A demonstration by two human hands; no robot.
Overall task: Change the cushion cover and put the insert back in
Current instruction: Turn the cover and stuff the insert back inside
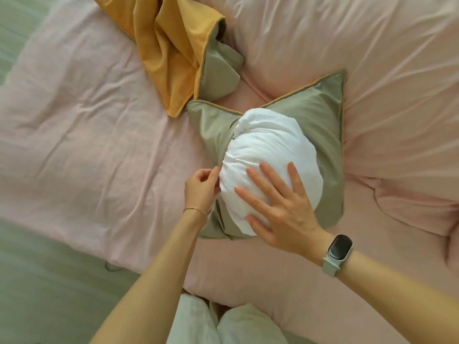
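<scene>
Pressing with straight, spread fingers, the right hand lies flat on the white insert, which bulges partway out of the green cover. The left hand pinches the cover's opening edge beside the insert, fingertips together on the cloth. Both rest on the pink bedding. A yellow-and-green cover lies crumpled, empty, just beyond.
</scene>
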